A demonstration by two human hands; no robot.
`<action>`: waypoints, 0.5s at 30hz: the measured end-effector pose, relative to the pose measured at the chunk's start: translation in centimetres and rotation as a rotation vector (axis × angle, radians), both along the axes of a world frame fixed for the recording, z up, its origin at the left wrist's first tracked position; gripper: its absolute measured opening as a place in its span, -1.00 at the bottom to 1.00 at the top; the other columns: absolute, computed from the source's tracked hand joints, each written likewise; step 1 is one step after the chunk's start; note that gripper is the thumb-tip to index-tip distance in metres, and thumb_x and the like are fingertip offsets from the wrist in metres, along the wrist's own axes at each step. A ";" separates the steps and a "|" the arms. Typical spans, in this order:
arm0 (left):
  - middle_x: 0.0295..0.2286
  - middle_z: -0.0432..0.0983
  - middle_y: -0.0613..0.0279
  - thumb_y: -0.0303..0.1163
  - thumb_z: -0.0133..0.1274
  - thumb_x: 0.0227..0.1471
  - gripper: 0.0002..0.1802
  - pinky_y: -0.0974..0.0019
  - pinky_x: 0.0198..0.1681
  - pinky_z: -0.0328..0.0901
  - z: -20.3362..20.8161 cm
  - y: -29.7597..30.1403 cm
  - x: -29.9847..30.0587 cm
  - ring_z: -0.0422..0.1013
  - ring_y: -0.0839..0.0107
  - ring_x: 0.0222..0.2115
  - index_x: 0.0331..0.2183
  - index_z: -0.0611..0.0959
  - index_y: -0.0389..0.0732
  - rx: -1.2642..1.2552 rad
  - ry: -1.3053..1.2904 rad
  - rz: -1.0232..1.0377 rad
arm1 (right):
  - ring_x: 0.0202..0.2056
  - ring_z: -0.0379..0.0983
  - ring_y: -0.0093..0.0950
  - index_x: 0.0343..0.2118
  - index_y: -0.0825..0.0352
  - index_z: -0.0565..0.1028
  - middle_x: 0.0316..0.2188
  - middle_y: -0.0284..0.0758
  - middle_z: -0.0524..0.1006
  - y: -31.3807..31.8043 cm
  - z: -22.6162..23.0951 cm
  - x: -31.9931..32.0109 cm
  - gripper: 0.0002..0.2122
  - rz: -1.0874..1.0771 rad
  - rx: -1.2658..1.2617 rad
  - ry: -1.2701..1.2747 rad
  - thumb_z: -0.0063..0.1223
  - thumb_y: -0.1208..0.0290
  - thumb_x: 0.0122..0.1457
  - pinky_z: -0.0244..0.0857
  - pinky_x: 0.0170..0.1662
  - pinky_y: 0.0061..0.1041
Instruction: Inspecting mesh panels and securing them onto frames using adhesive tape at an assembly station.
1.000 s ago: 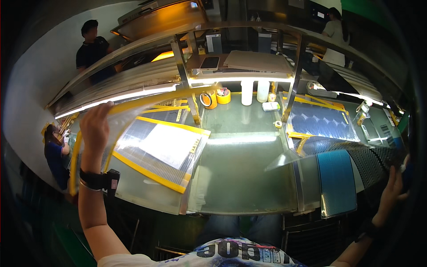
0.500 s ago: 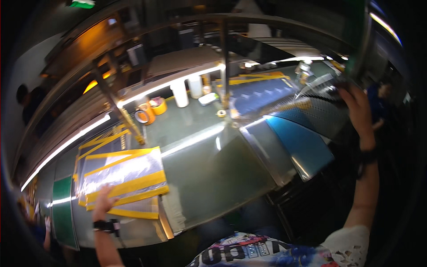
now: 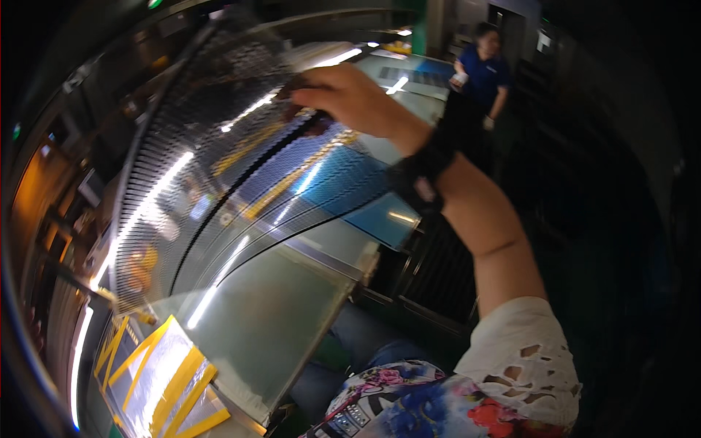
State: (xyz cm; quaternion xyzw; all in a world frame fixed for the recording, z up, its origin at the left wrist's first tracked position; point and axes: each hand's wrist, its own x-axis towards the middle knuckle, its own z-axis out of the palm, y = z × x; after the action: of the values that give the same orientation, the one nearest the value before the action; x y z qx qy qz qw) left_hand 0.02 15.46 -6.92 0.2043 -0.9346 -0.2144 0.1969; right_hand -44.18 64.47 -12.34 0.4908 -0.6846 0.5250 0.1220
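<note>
My right hand (image 3: 350,102) is raised over the bench, its fingers pinched on the edge of a large clear sheet (image 3: 197,153) patterned with fine black dots and dark curved lines. The sheet hangs bent and tilted to the left of the hand, and the bench shows through it. At the lower left lies a sheet edged with yellow tape (image 3: 171,383), shiny and see-through in its middle. My left hand is out of view.
A glass-topped bench (image 3: 270,328) runs before me, with a blue sheet (image 3: 391,230) on its right part. Tape rolls (image 3: 139,266) show blurred through the held sheet. A person in a blue shirt (image 3: 485,80) stands at the far right.
My view has turned to the right. The right hand has brought the dotted clear sheet across, up over the bench. My left hand, earlier on the yellow-taped sheet, has left the view.
</note>
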 end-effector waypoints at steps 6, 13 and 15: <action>0.22 0.20 0.08 -0.06 0.09 0.01 -0.08 0.04 0.25 0.10 -4.9 9.1 -17.4 0.18 0.22 0.22 0.32 0.13 -0.08 -0.181 0.071 -0.529 | -0.47 0.49 -0.49 -0.22 0.41 0.62 -0.51 -0.24 0.59 3.4 -3.9 1.1 -0.75 -0.044 -0.100 0.000 0.14 0.31 0.19 0.36 -0.31 -0.47; 0.20 0.25 0.04 -0.55 0.13 -0.34 0.04 0.16 0.27 0.10 -8.5 16.5 -29.2 0.28 0.16 0.17 0.28 0.21 -0.22 -0.330 0.248 -0.477 | -0.34 0.53 -0.56 -0.09 0.41 0.58 -0.31 -0.28 0.65 13.5 -8.8 4.0 -0.76 -0.032 -0.031 -0.296 0.04 0.41 0.27 0.43 -0.27 -0.56; 0.03 0.44 0.14 -0.48 0.26 -0.21 -0.15 0.27 0.08 0.26 -9.7 18.7 -29.9 0.42 0.33 -0.07 0.18 0.36 -0.27 0.040 -0.067 -0.577 | -0.32 0.54 -0.60 -0.04 0.40 0.56 -0.29 -0.31 0.65 15.0 -9.2 4.1 -0.76 -0.057 0.030 -0.320 0.00 0.44 0.30 0.46 -0.31 -0.59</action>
State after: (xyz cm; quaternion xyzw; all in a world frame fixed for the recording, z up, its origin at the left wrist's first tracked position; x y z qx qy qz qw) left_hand -29.86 34.11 -16.60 -0.0590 -0.9557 -0.2732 0.0929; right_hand -40.05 79.46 -21.54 0.3831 -0.7166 0.5826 0.0191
